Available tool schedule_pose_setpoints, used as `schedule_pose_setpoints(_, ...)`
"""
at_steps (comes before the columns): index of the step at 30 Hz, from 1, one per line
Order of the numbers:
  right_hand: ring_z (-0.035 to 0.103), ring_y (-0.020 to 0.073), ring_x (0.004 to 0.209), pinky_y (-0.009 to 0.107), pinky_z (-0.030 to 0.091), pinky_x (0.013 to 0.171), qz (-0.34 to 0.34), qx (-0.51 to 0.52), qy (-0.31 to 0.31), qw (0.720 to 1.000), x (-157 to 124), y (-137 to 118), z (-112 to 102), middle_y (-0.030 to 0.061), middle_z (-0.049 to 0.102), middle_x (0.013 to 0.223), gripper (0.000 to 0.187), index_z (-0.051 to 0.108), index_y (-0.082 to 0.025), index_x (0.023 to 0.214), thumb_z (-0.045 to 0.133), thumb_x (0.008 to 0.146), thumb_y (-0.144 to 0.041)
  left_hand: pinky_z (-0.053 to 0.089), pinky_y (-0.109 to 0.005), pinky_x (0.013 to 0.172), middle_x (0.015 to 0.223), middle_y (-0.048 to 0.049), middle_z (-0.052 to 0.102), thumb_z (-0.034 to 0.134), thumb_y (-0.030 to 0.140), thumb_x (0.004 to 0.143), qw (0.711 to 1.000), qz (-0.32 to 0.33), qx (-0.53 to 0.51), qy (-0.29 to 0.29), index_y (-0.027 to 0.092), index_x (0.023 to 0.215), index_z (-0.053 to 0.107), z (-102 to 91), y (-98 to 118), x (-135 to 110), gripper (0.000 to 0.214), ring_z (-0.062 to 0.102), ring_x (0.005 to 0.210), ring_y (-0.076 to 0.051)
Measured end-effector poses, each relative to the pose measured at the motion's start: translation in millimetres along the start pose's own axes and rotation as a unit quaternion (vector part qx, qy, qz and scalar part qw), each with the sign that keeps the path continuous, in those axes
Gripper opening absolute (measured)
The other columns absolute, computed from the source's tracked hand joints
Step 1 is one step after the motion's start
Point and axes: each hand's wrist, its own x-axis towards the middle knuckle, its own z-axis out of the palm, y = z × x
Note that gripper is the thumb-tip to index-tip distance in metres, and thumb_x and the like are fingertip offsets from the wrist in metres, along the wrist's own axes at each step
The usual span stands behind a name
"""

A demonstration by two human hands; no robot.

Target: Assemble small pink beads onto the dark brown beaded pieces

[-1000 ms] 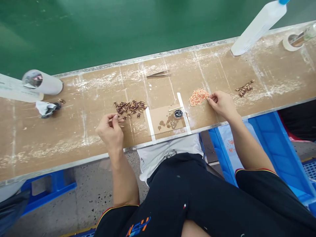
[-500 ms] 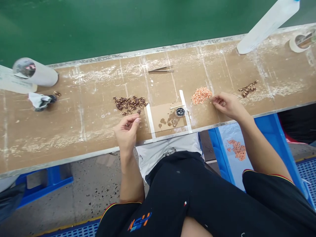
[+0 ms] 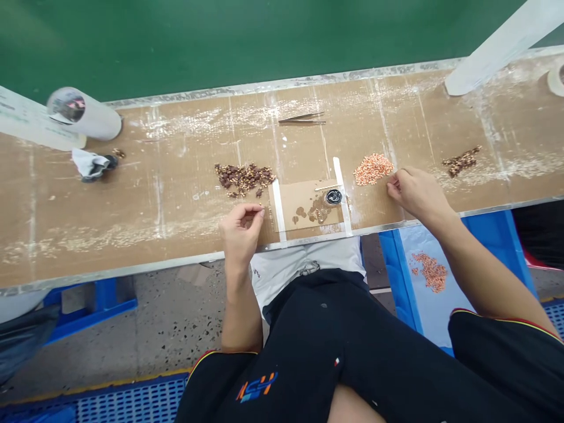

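My left hand is over the bench with thumb and forefinger pinched together. A tiny pale speck shows at its fingertips, too small to name. Just beyond it is a pile of dark brown and gold small pieces. My right hand is closed in a pinch beside a heap of small orange-and-white pieces; whatever lies between its fingers is hidden. Between the hands, a cardboard sheet is held by white tape strips. On it sit a small round pot of black stuff and a thin white stick.
Metal tweezers lie farther back. A smaller brown-gold pile is at right. At left are a white roll and a crumpled cloth. A tall white container stands at back right. Below, a blue stool carries orange pieces.
The view has shifted, so the bench appears farther right. My left hand has drawn slightly away from the brown pile. My right hand stays beside the orange heap.
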Motion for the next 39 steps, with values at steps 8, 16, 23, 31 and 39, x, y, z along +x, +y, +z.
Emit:
schedule_pose_setpoints(8, 0.069, 0.0353, 0.085, 0.044, 0.049, 0.076, 0.011, -0.038, -0.005, 0.999, 0.0, -8.4, -8.8, 0.0166, 0.072, 0.082, 0.033, 0.031, -0.031, 0.072, 0.060, 0.079, -0.019, 0.066, -0.033, 0.080, 0.088, -0.0040, 0.078, 0.073, 0.030, 0.084, 0.997, -0.040, -0.068, -0.013, 0.021, 0.098, 0.072, -2.9, -0.2, -5.3, 0.017, 0.077, 0.081, -0.017)
schedule_pose_setpoints(16, 0.066, 0.0260, 0.069, 0.036, 0.044, 0.070, 0.123, 0.045, -0.068, 0.989, 8.7, -24.8, -37.3, 0.0058, 0.069, 0.065, 0.024, 0.054, -0.026, 0.060, 0.068, 0.071, -0.009, 0.062, -0.030, 0.074, 0.094, -0.0055, 0.079, 0.069, 0.026, 0.089, 1.000, -0.002, 0.012, -0.012, 0.019, 0.096, 0.084, -15.4, 2.4, -3.0, 0.018, 0.072, 0.082, -0.016)
schedule_pose_setpoints(23, 0.062, 0.0219, 0.064, 0.033, 0.043, 0.067, 0.109, 0.054, -0.076, 0.990, 11.1, -21.0, -38.2, 0.0014, 0.066, 0.063, 0.028, 0.054, -0.026, 0.058, 0.072, 0.074, -0.010, 0.058, -0.034, 0.077, 0.089, -0.0041, 0.071, 0.067, 0.017, 0.090, 0.987, 0.022, 0.143, -0.071, 0.023, 0.092, 0.086, -21.4, 2.0, -0.7, 0.020, 0.065, 0.078, -0.019)
schedule_pose_setpoints(31, 0.057, 0.0204, 0.060, 0.034, 0.043, 0.066, 0.069, 0.074, -0.065, 0.993, 11.9, -5.1, -27.5, 0.0000, 0.060, 0.060, 0.027, 0.050, -0.027, 0.060, 0.067, 0.073, -0.011, 0.055, -0.037, 0.084, 0.091, -0.0043, 0.073, 0.066, 0.012, 0.089, 0.984, 0.037, 0.165, -0.047, 0.022, 0.102, 0.082, 10.9, -2.7, -3.0, 0.023, 0.067, 0.082, -0.023)
schedule_pose_setpoints(39, 0.054, 0.0187, 0.060, 0.033, 0.044, 0.062, 0.026, 0.138, -0.057, 0.988, 8.4, 1.5, -30.1, 0.0000, 0.062, 0.062, 0.012, 0.055, -0.027, 0.066, 0.063, 0.074, -0.022, 0.057, -0.042, 0.099, 0.099, -0.0071, 0.076, 0.067, 0.023, 0.097, 0.987, 0.065, 0.149, 0.005, 0.023, 0.101, 0.085, 14.0, -13.5, -19.7, 0.018, 0.072, 0.098, -0.026)
